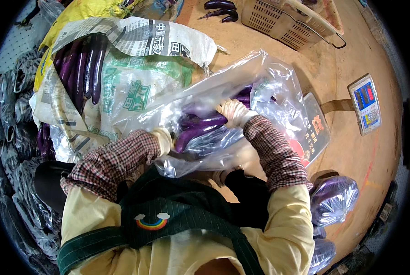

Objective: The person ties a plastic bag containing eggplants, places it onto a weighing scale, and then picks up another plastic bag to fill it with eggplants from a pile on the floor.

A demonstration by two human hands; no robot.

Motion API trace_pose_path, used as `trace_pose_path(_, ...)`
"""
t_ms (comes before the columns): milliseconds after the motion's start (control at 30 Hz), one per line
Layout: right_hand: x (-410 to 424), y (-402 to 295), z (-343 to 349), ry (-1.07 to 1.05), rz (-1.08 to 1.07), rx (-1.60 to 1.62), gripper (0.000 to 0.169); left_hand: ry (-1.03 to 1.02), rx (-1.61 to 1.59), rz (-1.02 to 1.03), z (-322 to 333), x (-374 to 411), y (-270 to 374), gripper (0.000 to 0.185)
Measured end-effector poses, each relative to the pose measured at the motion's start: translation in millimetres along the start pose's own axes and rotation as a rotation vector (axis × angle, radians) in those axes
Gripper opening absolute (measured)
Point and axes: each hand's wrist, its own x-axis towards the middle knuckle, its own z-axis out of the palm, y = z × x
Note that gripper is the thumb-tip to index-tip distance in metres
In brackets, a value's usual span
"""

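A large clear plastic bag (pixel 205 86) lies stretched out in front of me, with several purple eggplants (pixel 205 132) inside it. My right hand (pixel 237 112), in a pale glove, is at the bag's middle with its fingers curled over the ends of eggplants. More eggplants (pixel 244 96) show just beyond it. My left hand (pixel 163 140), gloved too, is at the near left side of the bag, beside the blunt end of the lowest eggplant; its fingers are mostly hidden. Part of the bag rests over a scale platform (pixel 316 132).
An open woven sack (pixel 129 75) of long eggplants (pixel 84 68) lies at left. A plastic crate (pixel 280 25) and loose eggplants (pixel 222 10) are at the back. The scale's display (pixel 365 103) stands at right. Bagged eggplants (pixel 333 201) sit near my right elbow; dark plastic bags (pixel 15 154) line the left.
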Motion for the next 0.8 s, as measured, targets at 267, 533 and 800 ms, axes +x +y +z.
trace_pose_path(267, -2, -52, -69, -0.249, -0.01, -0.036, 0.038, 0.596, 0.224, 0.37, -7, -63, -3, 0.01)
trace_pose_path(533, -11, -106, 21, -0.465, -0.207, 0.422, 0.048, 0.367, -0.026, 0.102, -6, -87, -27, 0.018)
trace_pose_path(800, -54, -98, 7, -0.879, 0.277, 0.173, 0.059, 0.737, 0.434, 0.066, 19, -88, 5, 0.011)
